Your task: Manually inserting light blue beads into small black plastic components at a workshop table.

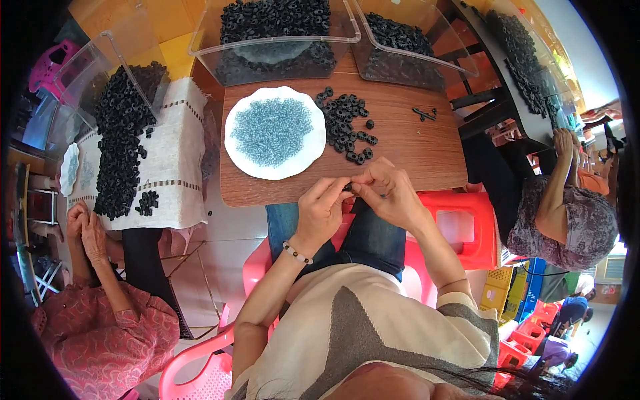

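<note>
My left hand (323, 205) and my right hand (389, 193) meet just off the near edge of the brown table. Between their fingertips is a small black plastic part (347, 187), mostly covered by the fingers. Both hands are pinched around it, and a beaded bracelet circles my left wrist. Beyond them on the tabletop stands a white scalloped plate (236, 160) filled with small clear bluish beads (275, 130). To the right of the plate lies a loose pile of black plastic parts (345, 120). Farther right rest a few thin black pieces (424, 114).
Two clear bins, one (233, 61) behind the plate and another (407, 63) to its right, hold black parts. At left, a person's hands (89, 223) work beside a cloth-covered table (180, 147). Another person's hands (565, 141) are at the right. A red stool (490, 230) stands beside me.
</note>
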A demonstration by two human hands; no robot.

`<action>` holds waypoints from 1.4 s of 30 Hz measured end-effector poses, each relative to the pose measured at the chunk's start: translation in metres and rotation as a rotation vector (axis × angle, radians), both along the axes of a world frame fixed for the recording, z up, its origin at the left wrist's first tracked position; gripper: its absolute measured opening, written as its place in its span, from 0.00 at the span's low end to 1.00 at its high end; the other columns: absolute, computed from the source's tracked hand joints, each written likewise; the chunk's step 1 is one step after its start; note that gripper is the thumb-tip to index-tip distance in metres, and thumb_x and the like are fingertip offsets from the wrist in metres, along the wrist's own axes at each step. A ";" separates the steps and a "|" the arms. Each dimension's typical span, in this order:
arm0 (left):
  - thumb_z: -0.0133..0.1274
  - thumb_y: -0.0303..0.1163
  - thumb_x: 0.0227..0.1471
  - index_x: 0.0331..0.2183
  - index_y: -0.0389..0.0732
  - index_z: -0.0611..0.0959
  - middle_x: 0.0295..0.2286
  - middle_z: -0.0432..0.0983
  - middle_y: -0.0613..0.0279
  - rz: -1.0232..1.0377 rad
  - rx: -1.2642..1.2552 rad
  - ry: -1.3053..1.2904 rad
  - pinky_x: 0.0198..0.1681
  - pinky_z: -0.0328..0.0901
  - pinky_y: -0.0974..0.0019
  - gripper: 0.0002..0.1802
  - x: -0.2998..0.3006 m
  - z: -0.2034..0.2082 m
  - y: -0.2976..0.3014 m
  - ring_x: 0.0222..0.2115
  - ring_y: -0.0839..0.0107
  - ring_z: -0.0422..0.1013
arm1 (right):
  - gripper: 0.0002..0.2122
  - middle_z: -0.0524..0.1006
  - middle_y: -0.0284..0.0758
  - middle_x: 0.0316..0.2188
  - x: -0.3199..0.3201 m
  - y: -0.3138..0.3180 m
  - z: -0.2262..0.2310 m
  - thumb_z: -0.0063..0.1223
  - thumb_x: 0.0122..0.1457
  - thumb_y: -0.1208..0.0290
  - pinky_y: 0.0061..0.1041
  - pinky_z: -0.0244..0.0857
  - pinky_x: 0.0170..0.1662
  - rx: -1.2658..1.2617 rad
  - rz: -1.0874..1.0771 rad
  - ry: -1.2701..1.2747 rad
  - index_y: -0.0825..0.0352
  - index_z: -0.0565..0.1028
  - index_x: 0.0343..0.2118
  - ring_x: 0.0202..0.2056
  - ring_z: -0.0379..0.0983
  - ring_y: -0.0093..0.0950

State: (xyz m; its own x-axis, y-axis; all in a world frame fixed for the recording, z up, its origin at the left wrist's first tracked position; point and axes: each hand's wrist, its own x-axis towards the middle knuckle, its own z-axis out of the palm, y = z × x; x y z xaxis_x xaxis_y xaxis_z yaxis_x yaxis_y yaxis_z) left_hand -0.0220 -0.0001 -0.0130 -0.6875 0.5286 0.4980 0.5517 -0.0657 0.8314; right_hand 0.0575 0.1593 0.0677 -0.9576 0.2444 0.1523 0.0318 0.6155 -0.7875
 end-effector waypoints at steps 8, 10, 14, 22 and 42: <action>0.64 0.27 0.56 0.45 0.38 0.88 0.35 0.82 0.56 -0.003 0.061 -0.113 0.33 0.72 0.67 0.13 -0.002 0.014 -0.003 0.31 0.65 0.78 | 0.20 0.83 0.36 0.40 0.014 0.015 -0.013 0.59 0.68 0.61 0.25 0.76 0.43 -0.652 -0.046 -0.112 0.71 0.75 0.55 0.38 0.81 0.24; 0.65 0.26 0.54 0.44 0.39 0.88 0.38 0.81 0.57 0.001 0.077 -0.069 0.36 0.72 0.65 0.14 -0.003 0.011 -0.002 0.34 0.63 0.77 | 0.25 0.83 0.38 0.40 0.016 0.015 -0.017 0.55 0.70 0.53 0.26 0.76 0.44 -0.720 -0.049 -0.240 0.73 0.75 0.56 0.40 0.81 0.26; 0.66 0.26 0.50 0.42 0.42 0.90 0.44 0.77 0.58 -0.039 0.101 -0.002 0.43 0.72 0.60 0.15 -0.003 0.012 -0.002 0.44 0.58 0.73 | 0.32 0.81 0.41 0.48 0.021 0.011 -0.035 0.55 0.67 0.46 0.29 0.74 0.51 -1.182 0.181 -0.240 0.76 0.74 0.57 0.48 0.79 0.30; 0.65 0.24 0.46 0.42 0.42 0.89 0.43 0.76 0.58 -0.043 0.070 0.131 0.45 0.71 0.58 0.17 -0.002 0.012 -0.001 0.46 0.56 0.71 | 0.25 0.80 0.40 0.50 0.021 0.004 -0.051 0.58 0.67 0.54 0.33 0.70 0.58 -1.421 0.258 -0.161 0.74 0.76 0.54 0.52 0.77 0.30; 0.73 0.25 0.40 0.41 0.39 0.89 0.40 0.76 0.60 0.107 0.009 0.131 0.37 0.73 0.63 0.22 -0.003 0.009 -0.001 0.39 0.63 0.74 | 0.14 0.79 0.26 0.33 0.008 0.001 -0.037 0.65 0.65 0.61 0.16 0.69 0.33 -0.774 -0.062 -0.180 0.67 0.77 0.40 0.33 0.75 0.13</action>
